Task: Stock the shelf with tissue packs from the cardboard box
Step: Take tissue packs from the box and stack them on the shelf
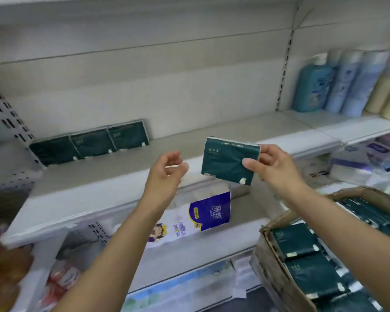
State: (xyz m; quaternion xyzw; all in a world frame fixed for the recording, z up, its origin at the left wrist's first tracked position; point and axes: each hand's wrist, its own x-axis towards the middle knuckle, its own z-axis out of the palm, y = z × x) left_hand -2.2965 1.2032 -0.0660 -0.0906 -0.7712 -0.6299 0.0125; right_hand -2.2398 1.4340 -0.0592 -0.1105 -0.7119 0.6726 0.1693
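Pinching tissue pack (229, 161), right hand (277, 170); cardboard box (273, 273) cropped at edge.

A dark green tissue pack (225, 161), slightly tilted, is pinched by the right hand (273, 165) before the white shelf (212, 134); three matching packs (90, 144) sit back-left; more fill the cardboard box (277, 273)

Both bare forearms reach up and forward. The left hand (167, 171) hangs empty, fingers loosely curled, while the right hand (274, 167) pinches a tissue pack (225, 159) between thumb and fingers.
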